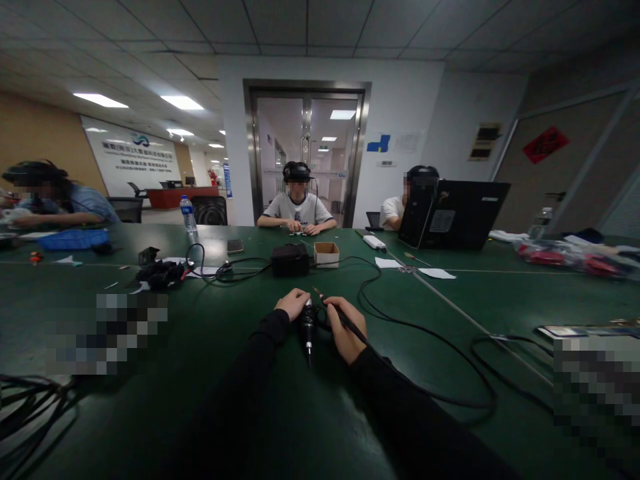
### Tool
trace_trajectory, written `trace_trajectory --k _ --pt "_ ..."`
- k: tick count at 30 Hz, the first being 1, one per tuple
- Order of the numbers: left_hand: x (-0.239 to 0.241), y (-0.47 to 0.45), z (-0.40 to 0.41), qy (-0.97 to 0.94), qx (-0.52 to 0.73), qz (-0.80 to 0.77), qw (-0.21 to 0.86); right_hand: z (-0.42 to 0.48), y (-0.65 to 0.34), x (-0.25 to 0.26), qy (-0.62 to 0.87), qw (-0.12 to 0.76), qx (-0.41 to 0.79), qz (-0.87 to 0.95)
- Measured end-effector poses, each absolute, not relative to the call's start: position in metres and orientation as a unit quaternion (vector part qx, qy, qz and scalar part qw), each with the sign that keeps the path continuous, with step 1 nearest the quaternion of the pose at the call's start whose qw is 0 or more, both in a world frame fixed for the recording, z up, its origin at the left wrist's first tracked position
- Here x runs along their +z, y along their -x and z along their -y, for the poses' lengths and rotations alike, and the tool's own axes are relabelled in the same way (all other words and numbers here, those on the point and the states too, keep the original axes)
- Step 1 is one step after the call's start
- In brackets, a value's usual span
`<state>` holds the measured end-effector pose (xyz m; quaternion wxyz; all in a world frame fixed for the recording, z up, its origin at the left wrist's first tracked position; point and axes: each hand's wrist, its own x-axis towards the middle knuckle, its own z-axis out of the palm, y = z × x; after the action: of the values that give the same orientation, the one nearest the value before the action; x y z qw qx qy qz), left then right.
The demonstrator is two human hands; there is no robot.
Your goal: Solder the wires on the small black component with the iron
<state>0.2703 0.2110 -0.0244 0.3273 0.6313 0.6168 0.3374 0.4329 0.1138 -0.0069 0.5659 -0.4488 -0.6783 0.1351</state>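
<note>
My right hand [347, 327] is closed around a soldering iron [345, 318] like a pen. The iron's pointed tip angles up to the left, and its black cord trails back along my right forearm. To its left, a black tapered tool [309, 325] with a slim metal tip lies on the green table [320, 420], tip towards me. The fingers of my left hand [293, 305] are closed at the far, whitish end of that tool. What exactly the left fingertips grip is partly hidden.
Beyond my hands stand a black box [290, 259] and a small open cardboard box [327, 255]. A black cable [430, 327] loops across the right side. Tangled black wires [163, 273] lie on the left. Across the table a person [299, 207] works; a large black case [453, 213] stands right.
</note>
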Motion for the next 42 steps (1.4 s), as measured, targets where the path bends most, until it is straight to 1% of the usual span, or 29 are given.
trace_trajectory --k 7,12,18,24,31,42 --pt "-0.026 -0.272 -0.2 -0.591 0.465 -0.507 0.421 -0.112 -0.433 -0.006 0.455 0.564 0.13 0.677" --pt "-0.03 -0.269 -0.201 -0.573 0.518 -0.476 0.421 -0.109 -0.432 -0.004 0.443 0.571 0.131 0.679" --pt "-0.042 -0.266 -0.208 -0.583 0.516 -0.473 0.412 -0.109 -0.433 -0.004 0.441 0.57 0.127 0.682" --pt "-0.041 -0.267 -0.207 -0.579 0.53 -0.475 0.397 -0.106 -0.433 -0.007 0.437 0.566 0.133 0.686" --pt "-0.043 -0.266 -0.21 -0.575 0.534 -0.47 0.404 -0.102 -0.433 -0.01 0.422 0.57 0.147 0.69" --pt "-0.046 -0.266 -0.212 -0.582 0.534 -0.467 0.397 -0.101 -0.432 -0.006 0.413 0.568 0.137 0.698"
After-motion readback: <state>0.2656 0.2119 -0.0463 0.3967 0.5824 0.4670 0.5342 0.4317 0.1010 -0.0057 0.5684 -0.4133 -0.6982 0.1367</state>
